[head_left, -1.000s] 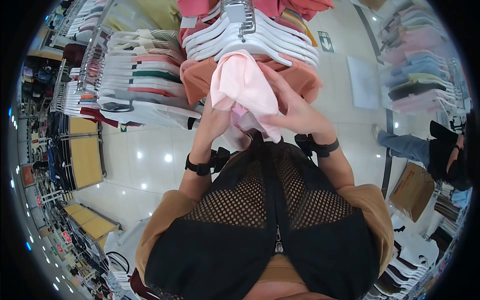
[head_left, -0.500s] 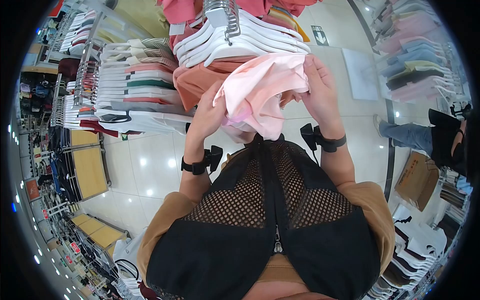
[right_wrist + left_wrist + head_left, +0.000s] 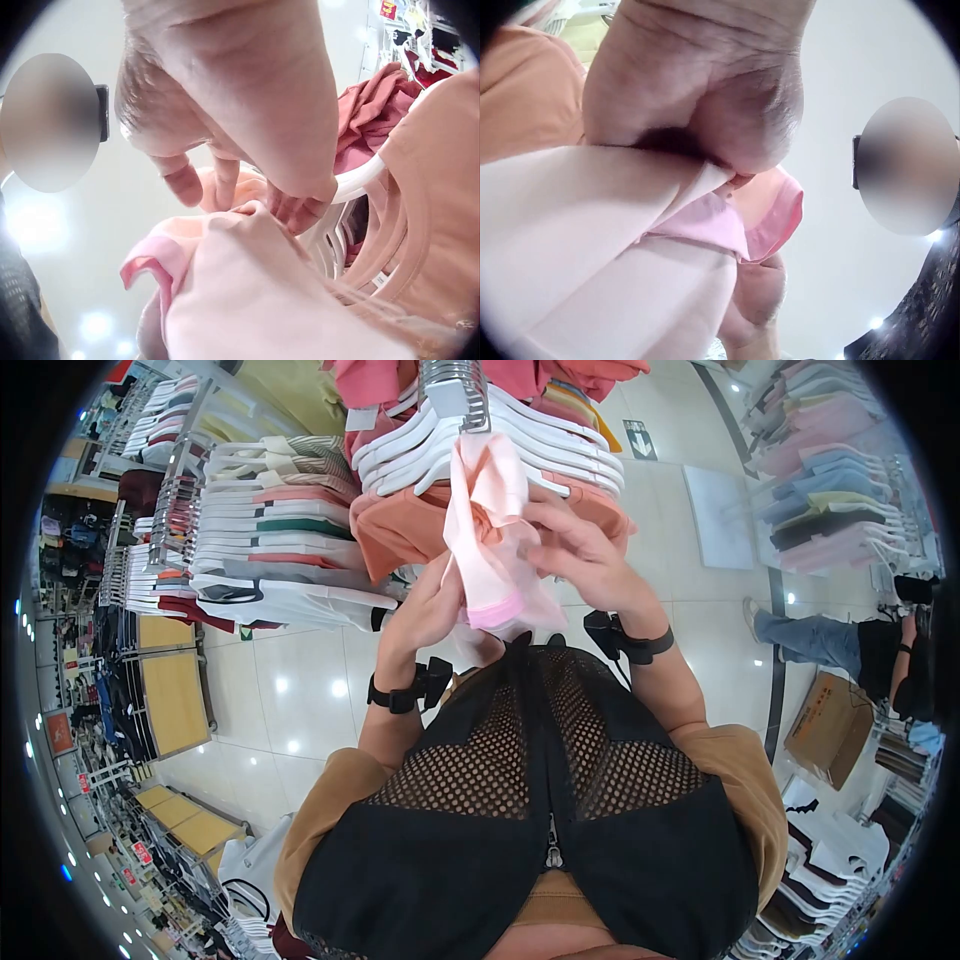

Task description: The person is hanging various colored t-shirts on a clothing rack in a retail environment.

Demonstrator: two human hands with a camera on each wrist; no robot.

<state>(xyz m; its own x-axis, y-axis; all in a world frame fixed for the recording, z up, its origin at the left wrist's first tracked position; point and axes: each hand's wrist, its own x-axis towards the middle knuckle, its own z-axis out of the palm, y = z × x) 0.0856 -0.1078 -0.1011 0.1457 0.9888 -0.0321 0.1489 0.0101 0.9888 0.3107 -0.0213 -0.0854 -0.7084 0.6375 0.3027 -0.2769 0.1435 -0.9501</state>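
Between the two hands is a pale pink garment, bunched into a narrow upright fold with a brighter pink band low on it. The left hand grips its left side; in the left wrist view that hand has the cloth under its curled fingers, which are mostly hidden. On the right side, the right hand pinches the cloth. Seen from the right wrist, the fingertips of that hand meet at a crease of the garment.
White hangers with orange tops hang right behind the garment. More hanging clothes stand at the left, and another rack at the far right. A person in jeans and a cardboard box are at the right.
The right hand has come in leftward, closer to the left hand. The garment, spread wide between the hands half a second ago, is now gathered narrow and upright.
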